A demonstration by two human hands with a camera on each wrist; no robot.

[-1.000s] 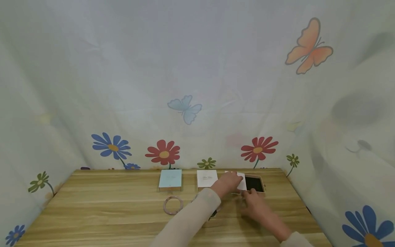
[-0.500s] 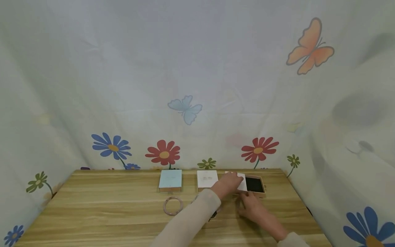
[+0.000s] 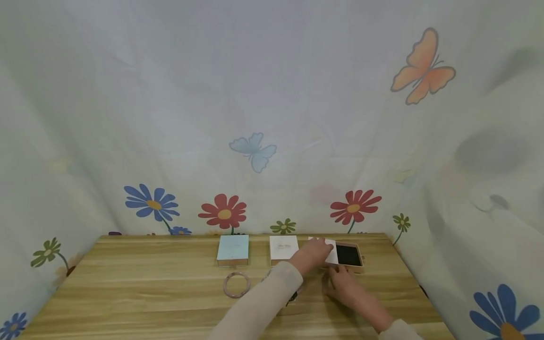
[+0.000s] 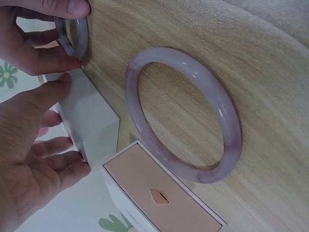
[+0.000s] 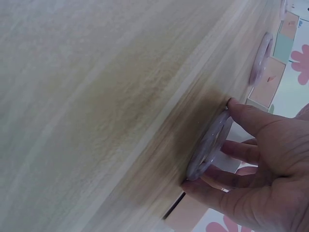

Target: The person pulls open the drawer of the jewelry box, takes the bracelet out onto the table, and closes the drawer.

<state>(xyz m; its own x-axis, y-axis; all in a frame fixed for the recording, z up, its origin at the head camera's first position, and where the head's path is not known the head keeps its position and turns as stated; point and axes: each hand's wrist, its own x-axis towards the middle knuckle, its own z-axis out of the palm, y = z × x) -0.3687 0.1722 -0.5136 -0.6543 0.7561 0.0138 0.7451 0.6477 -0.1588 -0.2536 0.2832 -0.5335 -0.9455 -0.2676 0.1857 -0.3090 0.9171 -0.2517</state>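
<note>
My left hand (image 3: 312, 255) grips the white sleeve (image 4: 94, 118) of the rightmost box, thumb on its front and fingers behind. The box's drawer (image 3: 362, 259) stands slid out to the right, and its black lining (image 3: 348, 255) shows. Just in front of this box, my right hand (image 3: 345, 285) holds a pale lilac-grey bangle (image 5: 194, 170) between thumb and fingers, close over the table. Another lilac bangle (image 4: 224, 116) lies on the wood before the middle white box (image 3: 283, 247); in the head view my left forearm mostly covers it.
A light blue box (image 3: 233, 249) stands at the left of the row, with a pinkish bangle (image 3: 225, 285) lying in front of it. The wooden table (image 3: 140, 293) ends at the back against a hanging cloth (image 3: 272, 85) printed with flowers and butterflies.
The right hand has shifted slightly left and down along the front of the open box. My left hand keeps its grip on the sleeve, and the drawer stays out.
</note>
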